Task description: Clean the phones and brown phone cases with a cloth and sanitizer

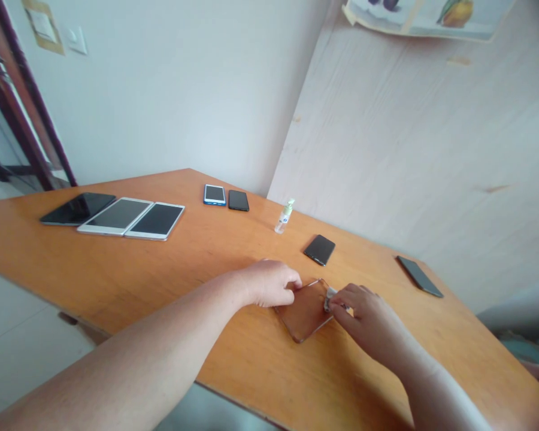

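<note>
A clear phone case [306, 311] lies on the wooden table in front of me, its inside facing up. My left hand [273, 284] grips its left edge with the thumb and a finger. At the opposite side, my right hand [362, 308] pinches a crumpled white wipe [329, 298] against the case's right edge. Just beyond the case is a dark phone [320, 249], lying flat. A small clear pump bottle [284, 218] with a pale green top stands upright farther back.
Two white-framed tablets [155, 221] and a black tablet [78, 209] lie at the left. A blue-edged phone [214, 194] and a black phone [238, 200] lie near the back edge. Another dark device [419, 276] rests at the right by the wall.
</note>
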`<control>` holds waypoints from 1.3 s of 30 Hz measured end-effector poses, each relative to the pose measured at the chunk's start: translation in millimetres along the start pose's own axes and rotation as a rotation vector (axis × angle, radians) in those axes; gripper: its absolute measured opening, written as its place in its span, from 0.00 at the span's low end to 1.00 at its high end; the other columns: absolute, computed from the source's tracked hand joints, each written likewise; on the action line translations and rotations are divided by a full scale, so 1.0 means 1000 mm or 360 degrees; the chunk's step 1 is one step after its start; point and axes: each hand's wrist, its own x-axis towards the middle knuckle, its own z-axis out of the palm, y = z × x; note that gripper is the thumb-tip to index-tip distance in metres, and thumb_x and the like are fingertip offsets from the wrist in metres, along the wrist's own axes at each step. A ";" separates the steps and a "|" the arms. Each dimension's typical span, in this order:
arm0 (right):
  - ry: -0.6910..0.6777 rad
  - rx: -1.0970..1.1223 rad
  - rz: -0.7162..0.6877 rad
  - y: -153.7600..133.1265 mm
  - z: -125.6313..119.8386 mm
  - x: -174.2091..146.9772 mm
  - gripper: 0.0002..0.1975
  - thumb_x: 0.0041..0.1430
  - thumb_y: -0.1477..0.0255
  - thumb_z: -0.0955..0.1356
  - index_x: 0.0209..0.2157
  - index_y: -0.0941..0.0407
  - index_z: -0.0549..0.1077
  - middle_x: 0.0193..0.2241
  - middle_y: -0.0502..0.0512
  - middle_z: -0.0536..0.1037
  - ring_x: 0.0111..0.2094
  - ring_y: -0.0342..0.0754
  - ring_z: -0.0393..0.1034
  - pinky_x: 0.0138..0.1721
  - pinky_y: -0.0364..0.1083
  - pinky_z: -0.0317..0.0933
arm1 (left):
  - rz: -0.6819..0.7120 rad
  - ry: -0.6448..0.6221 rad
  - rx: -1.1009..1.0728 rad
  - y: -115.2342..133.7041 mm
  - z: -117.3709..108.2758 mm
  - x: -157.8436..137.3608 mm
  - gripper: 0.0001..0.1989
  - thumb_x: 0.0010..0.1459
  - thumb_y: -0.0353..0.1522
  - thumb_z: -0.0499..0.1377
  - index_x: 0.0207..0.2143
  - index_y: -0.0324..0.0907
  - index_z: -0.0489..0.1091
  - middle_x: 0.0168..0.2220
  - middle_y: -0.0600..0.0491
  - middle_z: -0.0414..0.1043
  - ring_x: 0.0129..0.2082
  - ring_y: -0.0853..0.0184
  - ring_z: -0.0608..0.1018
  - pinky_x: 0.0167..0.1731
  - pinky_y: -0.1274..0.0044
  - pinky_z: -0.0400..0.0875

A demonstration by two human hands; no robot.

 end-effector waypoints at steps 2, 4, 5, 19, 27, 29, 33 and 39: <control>-0.0047 0.0173 -0.0157 -0.018 -0.002 -0.003 0.10 0.62 0.74 0.65 0.32 0.51 0.78 0.33 0.53 0.77 0.37 0.49 0.70 0.42 0.49 0.61 | 0.0019 0.0018 0.0011 -0.001 0.002 0.001 0.19 0.49 0.29 0.57 0.42 0.52 0.77 0.33 0.58 0.80 0.31 0.66 0.77 0.26 0.79 0.61; -0.0142 0.0374 -0.0362 -0.037 -0.004 -0.006 0.10 0.61 0.75 0.65 0.35 0.49 0.78 0.36 0.51 0.78 0.40 0.48 0.71 0.43 0.48 0.62 | 0.0018 0.0029 0.0007 -0.003 0.003 0.001 0.18 0.50 0.31 0.57 0.42 0.53 0.77 0.33 0.58 0.80 0.32 0.66 0.77 0.26 0.79 0.61; -0.0187 0.0437 -0.0441 -0.043 -0.005 -0.007 0.10 0.61 0.75 0.65 0.36 0.49 0.78 0.38 0.51 0.78 0.42 0.48 0.71 0.44 0.47 0.63 | 0.0010 0.0031 0.0005 -0.003 0.004 0.001 0.17 0.51 0.31 0.57 0.42 0.53 0.77 0.33 0.58 0.80 0.32 0.66 0.78 0.26 0.79 0.62; -0.0138 0.0311 -0.0504 -0.046 0.000 -0.007 0.12 0.64 0.70 0.65 0.47 0.45 0.76 0.51 0.48 0.77 0.52 0.50 0.69 0.50 0.49 0.62 | -0.0008 0.0038 0.0004 -0.002 0.002 0.000 0.16 0.53 0.34 0.57 0.43 0.53 0.77 0.34 0.57 0.80 0.33 0.66 0.78 0.27 0.79 0.62; 0.0161 -0.0094 0.0048 -0.001 0.017 0.007 0.15 0.65 0.63 0.63 0.49 0.48 0.76 0.43 0.57 0.78 0.45 0.55 0.70 0.48 0.56 0.61 | -0.0005 0.0024 -0.0005 -0.002 0.002 0.000 0.20 0.50 0.30 0.56 0.45 0.52 0.76 0.30 0.58 0.79 0.29 0.66 0.76 0.28 0.78 0.63; 0.0239 -0.0115 0.0128 0.005 0.020 0.011 0.15 0.65 0.63 0.63 0.49 0.49 0.76 0.41 0.58 0.77 0.44 0.55 0.69 0.47 0.55 0.62 | -0.0008 0.0016 -0.0015 -0.002 0.001 0.000 0.19 0.50 0.30 0.56 0.44 0.52 0.76 0.29 0.58 0.78 0.28 0.66 0.76 0.27 0.78 0.62; 0.0321 -0.0133 0.0227 0.006 0.022 0.014 0.13 0.64 0.64 0.63 0.43 0.48 0.78 0.42 0.58 0.75 0.45 0.55 0.68 0.47 0.57 0.61 | -0.0019 0.0023 -0.0024 0.000 0.001 -0.001 0.19 0.50 0.31 0.56 0.45 0.52 0.76 0.31 0.58 0.79 0.30 0.66 0.77 0.28 0.78 0.64; 0.0221 -0.0103 0.0226 0.006 0.029 0.019 0.14 0.63 0.65 0.63 0.44 0.48 0.79 0.56 0.58 0.70 0.58 0.61 0.59 0.51 0.62 0.59 | -0.0028 -0.0001 -0.0050 0.000 0.000 -0.002 0.19 0.51 0.28 0.55 0.44 0.52 0.77 0.37 0.57 0.81 0.36 0.65 0.79 0.29 0.80 0.65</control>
